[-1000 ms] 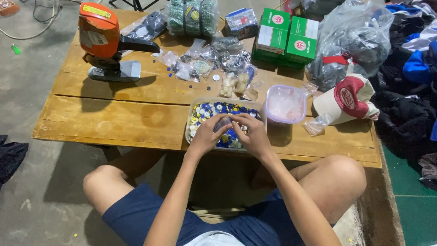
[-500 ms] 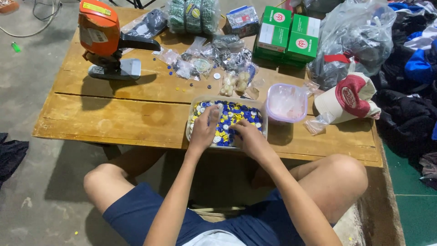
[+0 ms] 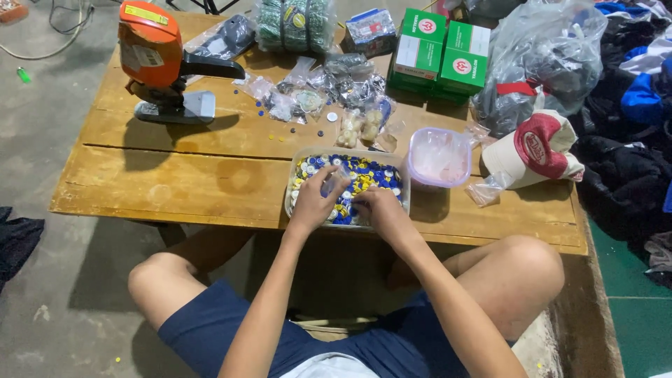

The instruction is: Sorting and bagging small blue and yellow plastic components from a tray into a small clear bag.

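While both hands dug in the tub (image 3: 294,183) of buttons (image 3: 364,175), the left hand (image 3: 318,199) pinched a clear bag (image 3: 334,183), the right hand (image 3: 374,210) curled, its hold unclear.

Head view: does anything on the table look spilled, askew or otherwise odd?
A few small buttons lie loose on the wooden table, outside the clear tray both hands work in. A red-and-white cap lies tipped on its side near the right edge. Nothing looks damaged.

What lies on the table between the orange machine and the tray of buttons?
Mostly bare wood between the machine and the tray, save a few loose buttons, in the head view.
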